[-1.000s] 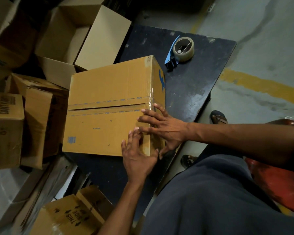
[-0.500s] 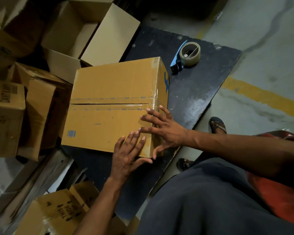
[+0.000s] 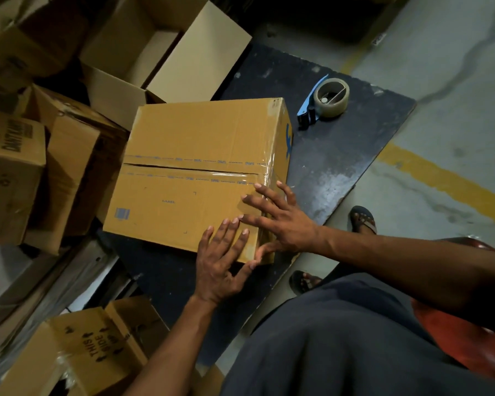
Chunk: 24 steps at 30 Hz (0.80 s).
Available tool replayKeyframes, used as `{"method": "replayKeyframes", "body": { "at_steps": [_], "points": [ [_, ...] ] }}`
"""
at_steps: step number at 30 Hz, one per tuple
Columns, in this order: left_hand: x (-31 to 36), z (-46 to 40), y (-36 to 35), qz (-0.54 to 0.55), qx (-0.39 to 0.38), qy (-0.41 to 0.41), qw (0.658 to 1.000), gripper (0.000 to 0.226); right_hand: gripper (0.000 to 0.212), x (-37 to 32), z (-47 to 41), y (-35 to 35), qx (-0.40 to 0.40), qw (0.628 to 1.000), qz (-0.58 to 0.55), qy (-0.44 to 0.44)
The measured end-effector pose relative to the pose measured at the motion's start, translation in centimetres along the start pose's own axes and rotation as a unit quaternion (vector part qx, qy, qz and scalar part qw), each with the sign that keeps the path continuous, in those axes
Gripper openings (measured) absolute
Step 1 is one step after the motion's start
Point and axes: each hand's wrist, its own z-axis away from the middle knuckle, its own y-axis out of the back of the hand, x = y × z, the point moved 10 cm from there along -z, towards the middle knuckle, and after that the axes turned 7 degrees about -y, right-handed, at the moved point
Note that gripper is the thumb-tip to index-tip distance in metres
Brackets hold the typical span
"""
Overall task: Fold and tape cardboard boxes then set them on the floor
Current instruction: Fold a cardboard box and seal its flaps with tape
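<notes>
A closed brown cardboard box [image 3: 195,155] sits on a dark low table [image 3: 340,167], its top flaps meeting at a seam covered with clear tape. My left hand [image 3: 220,261] lies flat on the box's near right corner with fingers spread and the thumb over the near edge. My right hand [image 3: 280,218] presses flat on the top next to it, fingers spread toward the seam, thumb down the right side. A tape dispenser [image 3: 325,98] with a blue handle and a clear roll lies on the table beyond the box.
An open box [image 3: 166,52] stands behind the taped one. More boxes crowd the left [image 3: 12,172] and the near left, one printed "THIS SIDE" [image 3: 92,350]. Grey concrete floor [image 3: 455,81] with a yellow line [image 3: 440,178] lies to the right. My sandalled foot [image 3: 363,218] is beside the table.
My left hand slid a little left along the box's near edge and its fingers spread. My right hand stayed pressed on the top. The view shifted slightly.
</notes>
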Motion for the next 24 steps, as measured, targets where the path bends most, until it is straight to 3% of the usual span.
{"method": "replayKeyframes", "body": {
  "at_steps": [3, 7, 11, 15, 19, 24],
  "points": [
    [-0.1, -0.6, 0.9, 0.029, 0.025, 0.06, 0.997, 0.056, 0.095, 0.8, -0.2, 1.1, -0.017, 0.999, -0.038, -0.001],
    [-0.2, -4.1, 1.8, 0.029, 0.068, 0.157, 0.985, 0.05, 0.08, 7.1, -2.7, 3.9, -0.01, 0.999, -0.011, -0.03],
    [-1.9, -9.0, 0.2, -0.005, 0.032, 0.232, 0.972, 0.055, 0.065, 12.7, -8.3, 4.7, -0.058, 0.996, 0.065, 0.026],
    [-2.1, -10.5, -1.8, -0.081, -0.013, 0.241, 0.967, 0.048, 0.055, 12.9, -10.4, 3.0, -0.082, 0.987, 0.065, 0.124],
    [-1.2, -10.5, -2.2, -0.124, -0.005, 0.246, 0.961, 0.041, 0.058, 13.0, -9.7, 2.4, -0.041, 0.992, 0.026, 0.12],
    [-1.3, -10.6, -1.0, -0.098, 0.042, 0.273, 0.956, 0.037, 0.059, 13.0, -9.4, 2.5, -0.029, 0.99, -0.009, 0.14]
  ]
}}
